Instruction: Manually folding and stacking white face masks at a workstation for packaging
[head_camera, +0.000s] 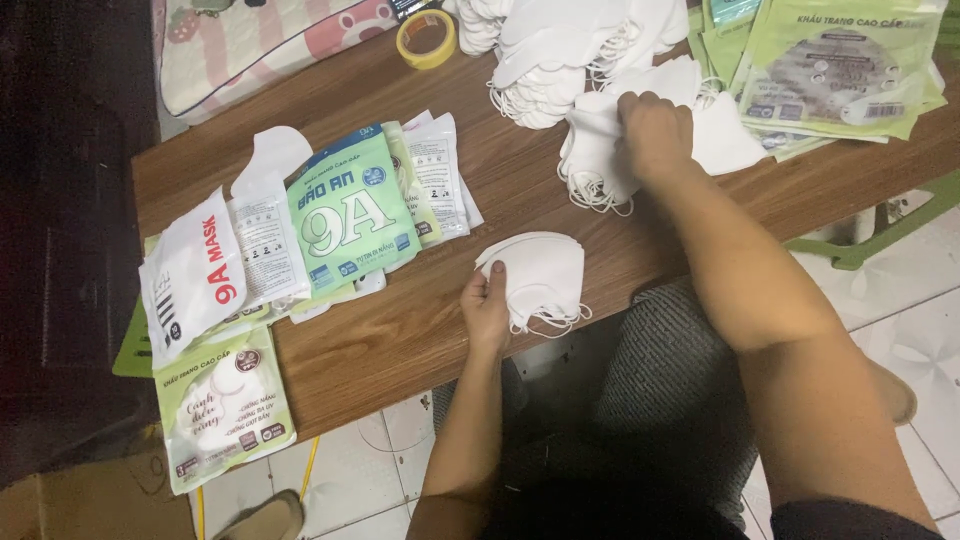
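At frame centre, the left hand (485, 305) is gripping a small stack of white face masks (535, 275); upper right, the right hand (655, 130) is pinching masks from a mask pile (600, 165).

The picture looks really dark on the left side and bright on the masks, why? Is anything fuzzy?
In the head view, light falls on the wooden table and white masks, so they look bright; the far left falls into deep shadow. The right hand looks slightly soft; the left hand looks sharper. The packets' plastic shows little glare.

Green packets (840, 60) cut off at top edge; pillow (260, 40) too.
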